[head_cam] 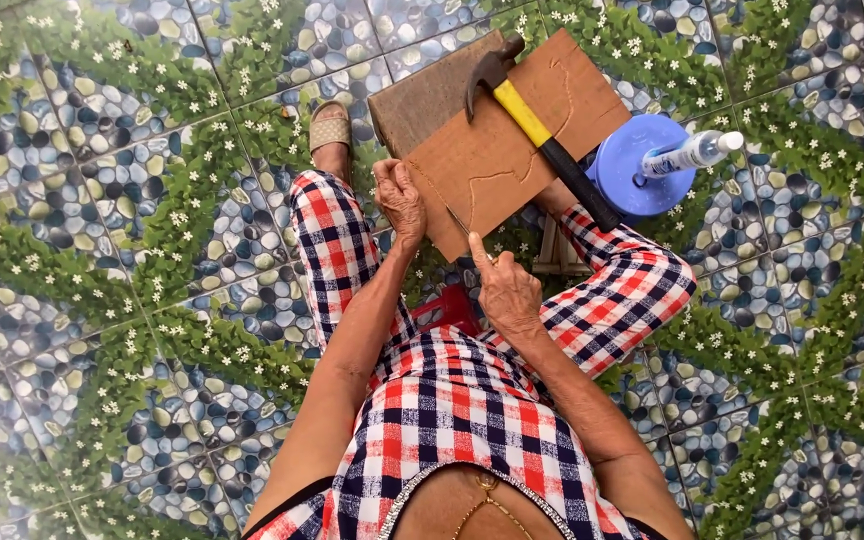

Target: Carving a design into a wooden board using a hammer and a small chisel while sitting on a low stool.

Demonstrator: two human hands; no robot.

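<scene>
A brown wooden board (497, 150) with carved lines rests on my knees. My left hand (399, 198) grips its near left edge. My right hand (505, 288) holds a thin metal blade (459, 222) whose tip touches the board's near corner. A hammer (542, 138) with a yellow and black handle lies across the board, its head toward the far edge. A second, darker board (422, 92) sits under the first.
A blue plastic stool (630, 175) stands to the right with a white bottle (690, 153) lying on it. A small wooden stool (555, 255) and a red seat (450, 305) are under me. The floor (132, 250) is pebble-and-flower patterned tile. My left foot wears a sandal (330, 125).
</scene>
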